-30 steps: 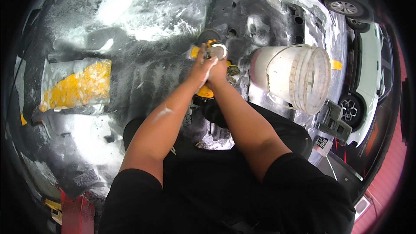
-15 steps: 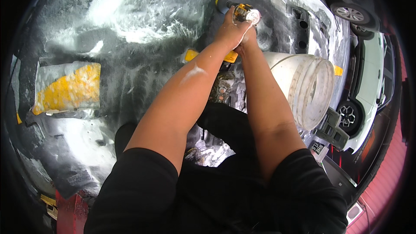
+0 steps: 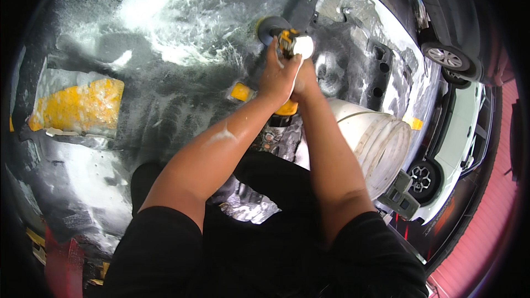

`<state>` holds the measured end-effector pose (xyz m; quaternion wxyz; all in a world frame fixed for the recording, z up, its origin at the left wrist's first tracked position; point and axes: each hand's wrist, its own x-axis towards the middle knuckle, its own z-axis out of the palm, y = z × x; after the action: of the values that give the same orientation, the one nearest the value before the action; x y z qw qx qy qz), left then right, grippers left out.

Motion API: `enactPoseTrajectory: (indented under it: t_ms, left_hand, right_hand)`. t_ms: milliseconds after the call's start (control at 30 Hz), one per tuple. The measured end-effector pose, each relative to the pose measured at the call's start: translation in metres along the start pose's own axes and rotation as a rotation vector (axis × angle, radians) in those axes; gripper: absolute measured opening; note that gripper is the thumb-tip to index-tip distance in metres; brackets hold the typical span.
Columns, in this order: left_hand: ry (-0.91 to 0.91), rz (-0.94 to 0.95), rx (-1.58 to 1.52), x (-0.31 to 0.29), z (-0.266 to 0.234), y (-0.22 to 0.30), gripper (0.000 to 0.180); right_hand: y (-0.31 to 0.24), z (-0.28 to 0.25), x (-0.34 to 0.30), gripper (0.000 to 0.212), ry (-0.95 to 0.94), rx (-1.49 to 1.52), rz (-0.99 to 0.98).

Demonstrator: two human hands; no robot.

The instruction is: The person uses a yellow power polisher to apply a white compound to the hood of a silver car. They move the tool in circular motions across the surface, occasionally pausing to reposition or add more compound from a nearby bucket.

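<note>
A yellow-and-black cordless drill (image 3: 287,41) is gripped in both my hands, its rear end covered with white foam. My left hand (image 3: 276,80) wraps around it from the left, fingers closed. Closed on the handle too is my right hand (image 3: 305,81), largely behind the left. At the drill's front a round brush (image 3: 269,28) with a yellowish rim lies against a dark carpet (image 3: 182,91) smeared with white foam. The yellow base of the drill (image 3: 287,109) shows below my wrists. Suds streak my left hand and forearm. How the fingers sit on the trigger is hidden.
A white bucket (image 3: 345,127) lies on its side right of my right forearm, beside a grey plastic case (image 3: 400,198). Yellow patches (image 3: 83,105) mark the carpet's left part. A dark car (image 3: 464,27) and a white car (image 3: 461,132) stand at the right.
The view has shifted, so the bucket and cars appear lower and farther left. Both hands and the drill appear lower and left too, the grip unchanged.
</note>
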<state>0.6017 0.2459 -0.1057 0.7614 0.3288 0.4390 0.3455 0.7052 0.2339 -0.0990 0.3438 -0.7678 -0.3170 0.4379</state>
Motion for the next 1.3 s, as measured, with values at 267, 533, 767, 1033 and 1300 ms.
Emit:
enactPoseTrajectory:
  t_ms: [267,533,767,1033,1300]
  left_hand:
    - [0.022,-0.036,-0.137,0.008,-0.031,-0.009,0.090]
    - [0.051,-0.074,0.199,0.110,0.011,0.079,0.102]
    - [0.346,0.027,-0.312,-0.001,-0.037,0.008,0.083]
    - [0.146,0.080,-0.329,0.000,-0.034,0.018,0.082]
    - [0.324,0.029,-0.198,0.105,-0.022,0.081,0.095]
  right_hand:
    - [0.008,0.044,0.003,0.072,0.024,0.129,0.061]
    - [-0.068,-0.006,0.117,0.028,-0.123,0.278,0.272]
    - [-0.067,0.052,0.009,0.060,-0.424,-0.538,-0.014]
    - [-0.029,0.038,0.011,0.066,-0.151,-0.488,-0.041]
    - [-0.106,0.044,0.110,0.035,-0.326,-0.186,0.133]
